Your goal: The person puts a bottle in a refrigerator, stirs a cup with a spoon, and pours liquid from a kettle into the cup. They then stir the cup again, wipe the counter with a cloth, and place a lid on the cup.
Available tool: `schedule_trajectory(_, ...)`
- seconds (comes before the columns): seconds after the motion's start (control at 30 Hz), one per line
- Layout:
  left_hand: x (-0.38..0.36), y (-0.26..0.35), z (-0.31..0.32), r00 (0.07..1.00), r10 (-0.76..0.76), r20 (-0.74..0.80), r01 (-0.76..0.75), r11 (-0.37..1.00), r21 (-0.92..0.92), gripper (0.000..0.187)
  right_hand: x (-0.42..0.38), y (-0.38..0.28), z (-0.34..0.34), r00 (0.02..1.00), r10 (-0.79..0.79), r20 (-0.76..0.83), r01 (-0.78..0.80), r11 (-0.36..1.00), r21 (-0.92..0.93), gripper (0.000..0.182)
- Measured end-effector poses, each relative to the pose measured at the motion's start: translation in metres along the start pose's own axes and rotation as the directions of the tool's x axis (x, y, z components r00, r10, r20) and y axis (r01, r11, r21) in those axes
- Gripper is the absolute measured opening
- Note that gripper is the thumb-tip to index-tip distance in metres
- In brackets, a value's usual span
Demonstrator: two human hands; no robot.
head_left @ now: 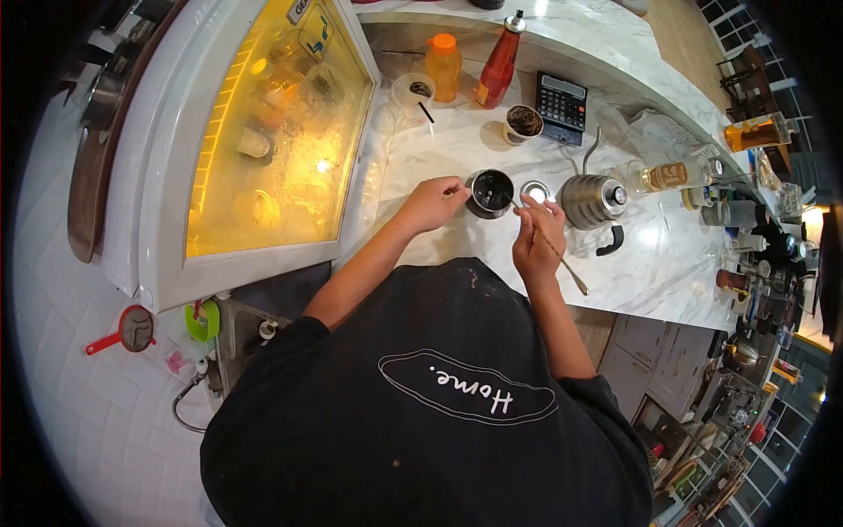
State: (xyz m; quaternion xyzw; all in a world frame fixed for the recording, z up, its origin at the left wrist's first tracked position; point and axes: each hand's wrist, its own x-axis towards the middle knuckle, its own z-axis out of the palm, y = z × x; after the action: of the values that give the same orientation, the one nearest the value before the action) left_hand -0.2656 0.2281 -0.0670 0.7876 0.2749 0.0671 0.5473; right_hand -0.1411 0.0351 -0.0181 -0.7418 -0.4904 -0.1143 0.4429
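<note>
Left hand point(436, 204) pinches left edge of dark metal cup point(477, 207), centre frame. Right hand point(538, 235) closed round long spoon point(575, 277), one end at cup. Kettle point(587, 200) right of centre.

"Home." is displayed now in white lettering across the black shirt point(421, 316), upside down and slanting; up on the fridge door point(140, 211), "GE" can be made out on a label point(299, 10).

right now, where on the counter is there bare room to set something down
Bare counter lies between the kettle and brown container, and a smaller patch between the fridge and metal cup. It's crowded around the right hand and calculator.
</note>
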Motion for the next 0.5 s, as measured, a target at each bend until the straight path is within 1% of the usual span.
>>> schedule_trajectory(0.1,0.004,0.003,-0.006,0.984,-0.127,0.121,0.126,0.992,0.014,0.027,-0.003,-0.007,0.006,0.999,-0.018,0.036,0.014,0.996,0.091,0.01)
schedule_trajectory(0.13,0.005,0.005,-0.008,0.983,-0.126,0.132,0.125,0.992,0.016,0.027,0.0,-0.008,0.007,0.998,-0.014,0.068,0.008,0.997,0.078,0.009)
schedule_trajectory(0.27,0.004,0.013,-0.012,0.973,-0.162,0.162,0.157,0.987,0.042,0.028,0.003,0.005,0.011,0.999,-0.035,-0.006,0.035,0.999,0.028,0.006)
schedule_trajectory(0.3,0.003,0.015,-0.013,0.97,-0.179,0.164,0.172,0.984,0.054,0.028,0.003,0.006,0.008,1.0,-0.012,-0.009,0.013,0.999,0.038,0.007)
schedule_trajectory(0.37,0.003,0.009,-0.011,0.972,-0.171,0.159,0.171,0.985,0.019,0.028,0.003,0.005,0.0,0.999,0.031,-0.015,-0.03,0.998,0.054,0.011)
schedule_trajectory(0.5,0.004,0.004,-0.008,0.977,-0.145,0.155,0.147,0.989,-0.003,0.029,-0.005,0.002,0.0,1.0,0.0,0.031,-0.003,0.994,0.107,0.011)
